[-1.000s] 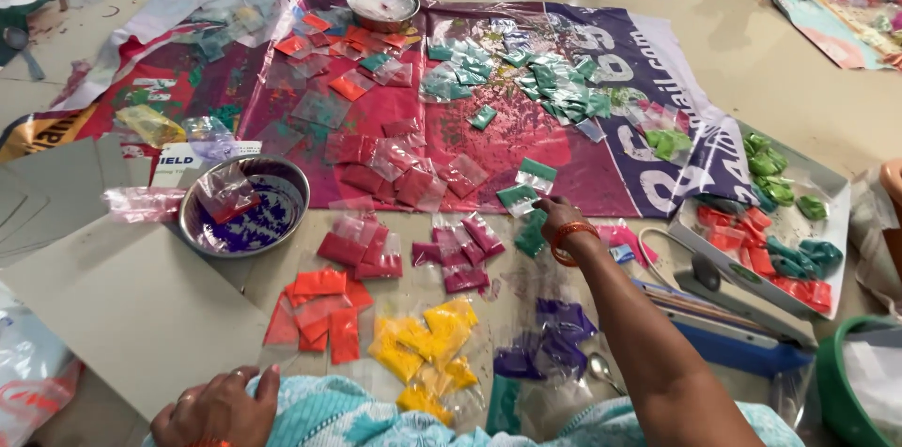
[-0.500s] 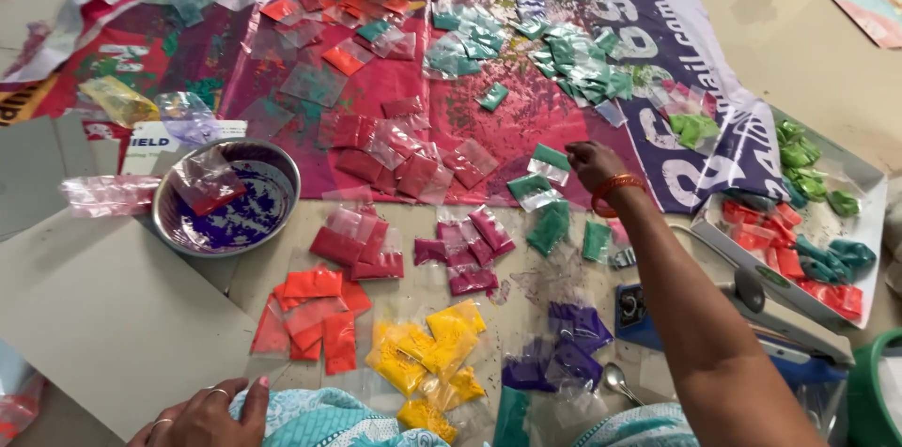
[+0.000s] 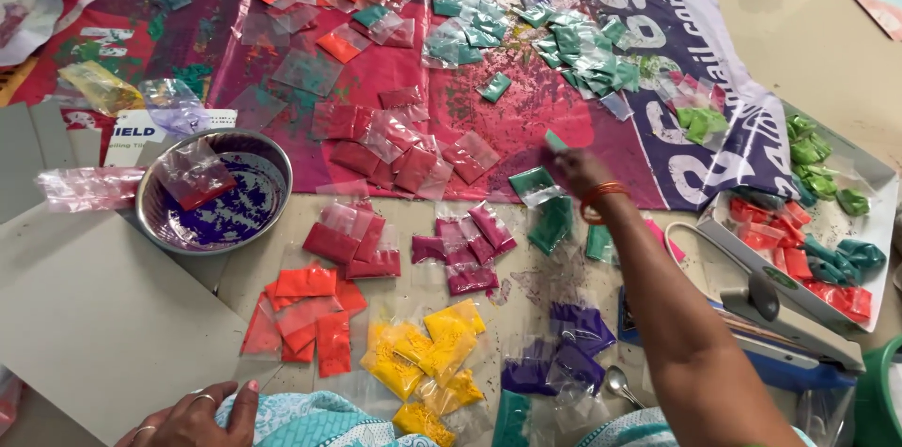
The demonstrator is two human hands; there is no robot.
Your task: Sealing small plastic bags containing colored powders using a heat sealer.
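Since half a second ago right hand (image 3: pixel 575 168) reached up-frame, pinching a green packet (image 3: pixel 555 141); left hand (image 3: pixel 193 414) rests spread, lower left.

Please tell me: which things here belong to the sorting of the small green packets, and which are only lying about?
In use:
right hand
green packet in its grip
green packets beside it

Lying about:
steel bowl
yellow packets
spoon
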